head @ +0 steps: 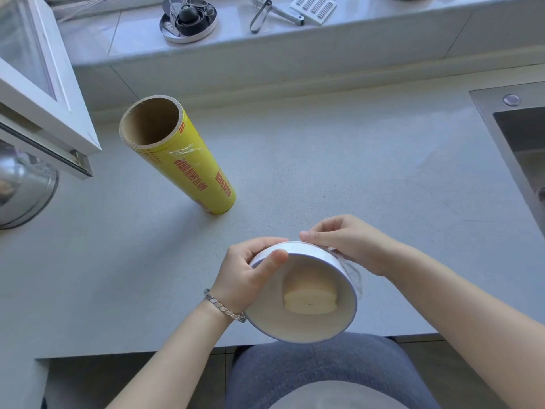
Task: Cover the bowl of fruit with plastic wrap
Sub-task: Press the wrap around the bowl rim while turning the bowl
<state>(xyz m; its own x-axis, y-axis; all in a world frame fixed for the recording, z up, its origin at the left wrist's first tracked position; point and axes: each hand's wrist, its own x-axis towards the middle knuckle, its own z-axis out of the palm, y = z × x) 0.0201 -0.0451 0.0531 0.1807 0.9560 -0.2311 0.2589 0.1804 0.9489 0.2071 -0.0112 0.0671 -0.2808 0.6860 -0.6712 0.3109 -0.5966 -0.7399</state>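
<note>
The left hand (247, 270) grips the near-left rim of a white bowl (295, 326), thumb hooked over the edge and fingers curled behind the outer wall; a silver link bracelet (224, 305) sits on that wrist. The right hand (351, 243) is at the far rim, its fingertips pinching clear plastic wrap (352, 273), which bunches down the bowl's right outer wall. Whether the film already spans the whole mouth cannot be told. The bowl is held tilted toward the person, above the front edge of the grey countertop (324, 172), with a pale yellow fruit slice (309, 302) lying inside.

Well apart to the left, a yellow roll of plastic wrap (188, 160) stands upright on the counter. A steel sink (525, 137) lies at the right edge, a metal pot (23, 190) at the left under a white window frame (44, 93). On the sill behind are a round tin (188, 20), a peeler (262, 16) and a grater (312, 7).
</note>
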